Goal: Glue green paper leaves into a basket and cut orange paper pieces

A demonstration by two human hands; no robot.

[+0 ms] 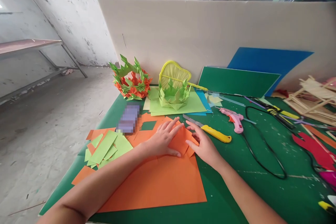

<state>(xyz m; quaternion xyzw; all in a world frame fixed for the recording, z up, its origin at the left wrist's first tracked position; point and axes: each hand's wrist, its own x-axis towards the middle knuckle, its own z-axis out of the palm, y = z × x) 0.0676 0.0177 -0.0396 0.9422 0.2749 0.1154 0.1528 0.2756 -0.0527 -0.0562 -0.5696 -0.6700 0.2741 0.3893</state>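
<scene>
A large sheet of orange paper [154,185] lies on the green table, with smaller folded or cut orange pieces [181,140] on its upper part. My left hand [166,138] rests flat over these pieces, fingers stretched out. At their right edge is my right hand [203,143], its thumb and fingers apart and touching the paper. Just beyond the right hand lies a yellow utility knife [216,133] with its blade out. Left of my left hand are a heap of light green paper pieces [107,148] and a blurred purplish rectangular object [128,119].
A green and orange folded-paper ring [132,89] and a green paper crown [174,98] stand at the back, before a yellow fan-shaped piece [174,70]. Rightward lie a pink glue gun [236,119] with a looping cord, pliers [280,117] and a wooden stick model [312,98].
</scene>
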